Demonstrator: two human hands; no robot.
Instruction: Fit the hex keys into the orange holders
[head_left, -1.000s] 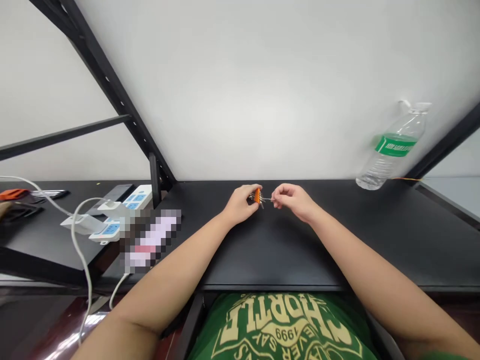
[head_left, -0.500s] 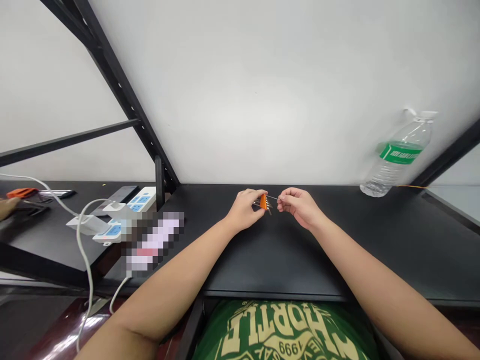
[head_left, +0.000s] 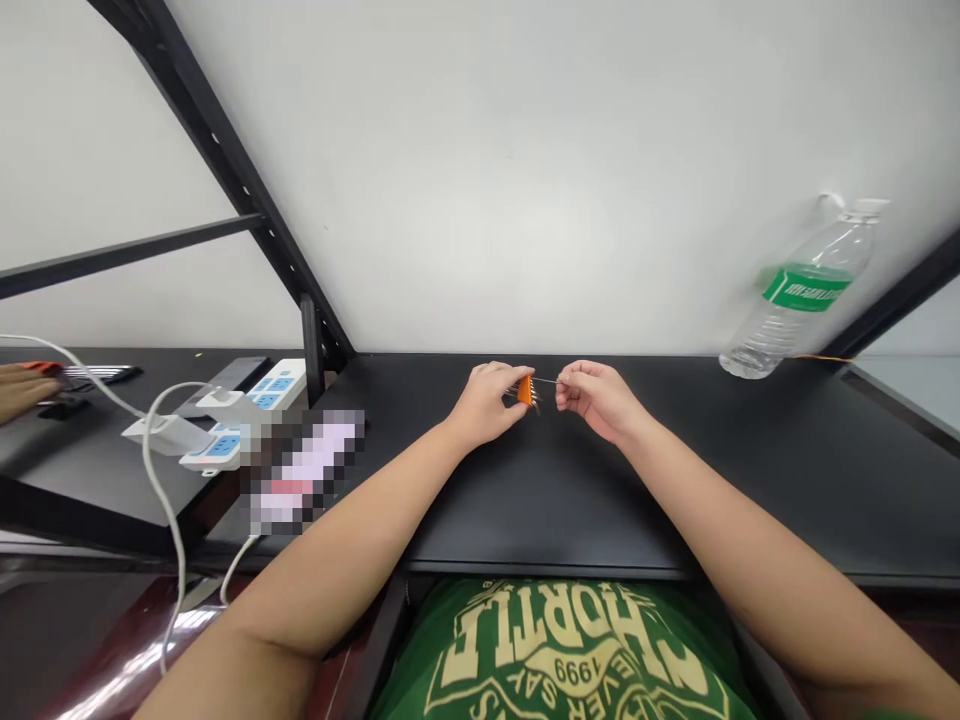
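Note:
Between the thumb and fingers of my left hand (head_left: pixel 487 405) is an orange hex key holder (head_left: pixel 525 389), held over the black table. Several thin metal keys stick out from both sides of it. My right hand (head_left: pixel 596 398) pinches the end of one slim hex key (head_left: pixel 545 380), which stretches level from the fingertips to the holder. Whether its far end sits inside a slot is too small to tell. Both hands are close together near the back of the table, a short gap between their fingertips.
A clear bottle with a green label (head_left: pixel 806 288) leans against the wall at right. At left lie a white power strip (head_left: pixel 281 385) with plugs and cables, and a blurred-out phone (head_left: pixel 311 465). Beyond the black frame (head_left: pixel 281 250), another person's hand (head_left: pixel 26 392) rests near an orange item.
The view has tilted slightly, so the scene sits a little higher. Both hands keep their grips, with the key still spanning between holder and right fingertips. The other person's hand has moved right.

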